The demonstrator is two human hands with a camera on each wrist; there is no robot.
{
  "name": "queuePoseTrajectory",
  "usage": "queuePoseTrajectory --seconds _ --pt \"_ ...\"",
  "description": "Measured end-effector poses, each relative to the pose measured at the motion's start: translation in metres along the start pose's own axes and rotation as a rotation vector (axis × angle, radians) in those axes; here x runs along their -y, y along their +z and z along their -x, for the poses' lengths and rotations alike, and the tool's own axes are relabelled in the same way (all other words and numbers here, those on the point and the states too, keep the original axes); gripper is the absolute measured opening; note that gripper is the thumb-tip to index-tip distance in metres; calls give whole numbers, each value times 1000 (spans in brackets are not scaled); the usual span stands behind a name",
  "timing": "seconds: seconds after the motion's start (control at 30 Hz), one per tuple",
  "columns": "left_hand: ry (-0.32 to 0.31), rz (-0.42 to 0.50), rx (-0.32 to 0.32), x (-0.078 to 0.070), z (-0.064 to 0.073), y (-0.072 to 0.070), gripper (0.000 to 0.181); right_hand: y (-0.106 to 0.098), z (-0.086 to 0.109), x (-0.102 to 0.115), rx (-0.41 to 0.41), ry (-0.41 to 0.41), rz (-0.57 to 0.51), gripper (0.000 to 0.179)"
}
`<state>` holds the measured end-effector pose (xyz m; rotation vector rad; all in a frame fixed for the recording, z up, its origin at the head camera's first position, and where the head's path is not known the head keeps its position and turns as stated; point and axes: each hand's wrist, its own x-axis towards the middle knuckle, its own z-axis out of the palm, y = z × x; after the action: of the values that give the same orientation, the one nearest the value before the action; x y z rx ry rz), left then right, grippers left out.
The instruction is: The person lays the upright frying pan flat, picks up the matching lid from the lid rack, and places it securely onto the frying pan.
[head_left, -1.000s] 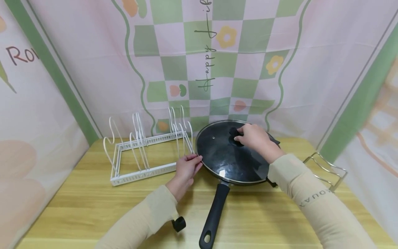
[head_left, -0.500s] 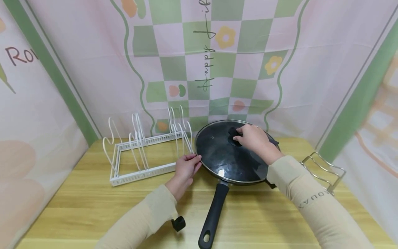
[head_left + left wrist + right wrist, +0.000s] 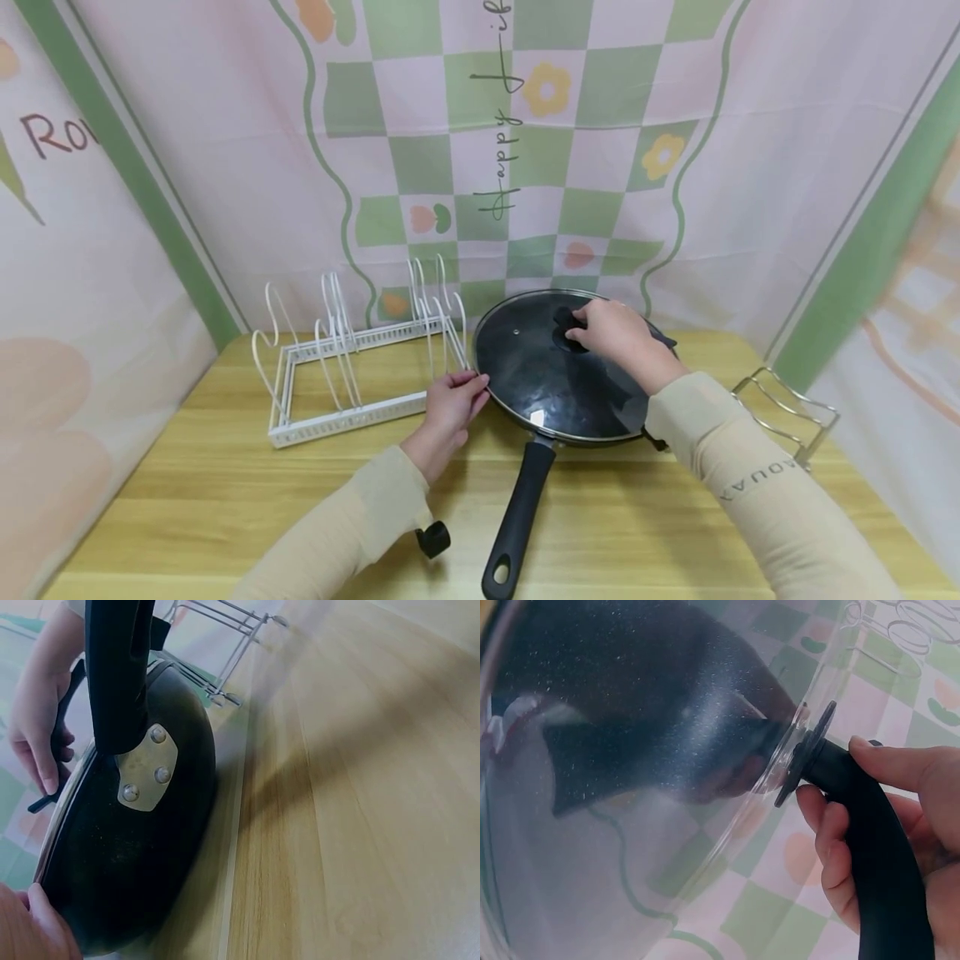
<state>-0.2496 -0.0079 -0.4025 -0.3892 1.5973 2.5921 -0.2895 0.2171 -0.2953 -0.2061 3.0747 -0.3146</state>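
A black frying pan (image 3: 150, 877) sits on the table, its long black handle (image 3: 517, 521) pointing towards me. A clear glass lid (image 3: 517, 387) with a metal rim covers the pan. My right hand (image 3: 618, 333) grips the lid's black handle (image 3: 885, 862), thumb on one side and fingers curled round the other in the right wrist view. At the pan's left edge, my left hand (image 3: 450, 412) pinches the rim between thumb and fingers. The left wrist view shows its thumb (image 3: 49, 922) against the pan's side; the fingertips are partly hidden there.
A white rack (image 3: 348, 414) with upright wire loops stands left of the pan, close to the left hand. A metal wire stand (image 3: 795, 408) is at the right edge of the wooden table (image 3: 225, 517). Patterned cloth (image 3: 412, 100) hangs behind and at both sides.
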Motion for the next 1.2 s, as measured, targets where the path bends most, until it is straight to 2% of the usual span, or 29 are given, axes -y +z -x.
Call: queuePoseTrajectory --seconds 0.17,0.53,0.73,0.93,1.07,1.2 --pt "-7 -7 3 0 0 -1 17 0 1 -2 3 -17 20 48" --pt "-59 -58 37 -11 1 -5 24 -6 7 -9 4 -37 -34 41" --pt "-105 -106 99 -20 4 -10 21 -8 11 -12 -8 -75 -58 39" --pt "-146 -215 165 -33 6 -16 21 -10 16 -13 10 -96 -61 44" --pt "-161 -252 231 -39 6 -20 31 -9 21 -13 -4 -131 -55 48" --pt "-167 -291 341 -45 9 -26 48 -7 28 -13 -24 -167 -50 49"
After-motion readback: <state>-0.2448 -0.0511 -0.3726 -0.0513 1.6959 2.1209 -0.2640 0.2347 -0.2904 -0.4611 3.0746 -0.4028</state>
